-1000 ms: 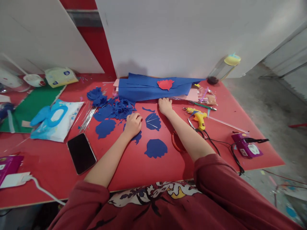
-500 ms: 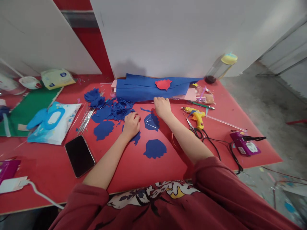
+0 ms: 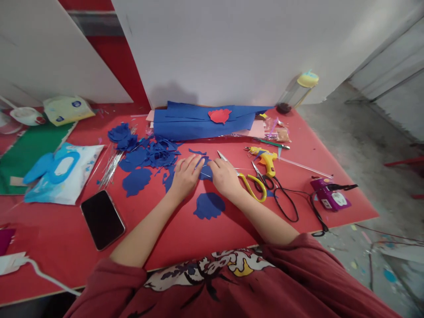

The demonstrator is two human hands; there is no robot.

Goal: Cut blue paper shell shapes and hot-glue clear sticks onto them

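A blue scalloped cutout (image 3: 206, 173) lies on the red table between my hands, with thin wires across it. My left hand (image 3: 185, 176) rests at its left edge, fingers stretched out and touching it. At the right edge, my right hand (image 3: 225, 177) has its fingers closed on a thin wire (image 3: 245, 169), whose end sticks out to the right. Nearer to me lies another blue cutout (image 3: 209, 206). Scissors with yellow handles (image 3: 256, 187) lie beside my right wrist, partly under my hand.
A yellow glue gun (image 3: 265, 160) and black-handled scissors (image 3: 262, 176) lie at right, by a purple power socket (image 3: 330, 194). Blue cutouts (image 3: 136, 180) and silver wires (image 3: 112, 170) lie at left, near a phone (image 3: 102, 219) and wipes pack (image 3: 66, 174). Blue sheets (image 3: 188, 126) lie behind.
My right hand has come down from the edge of the blue sheets to the cutout, and my left hand has moved right to it. The yellow-handled scissors have come into view.
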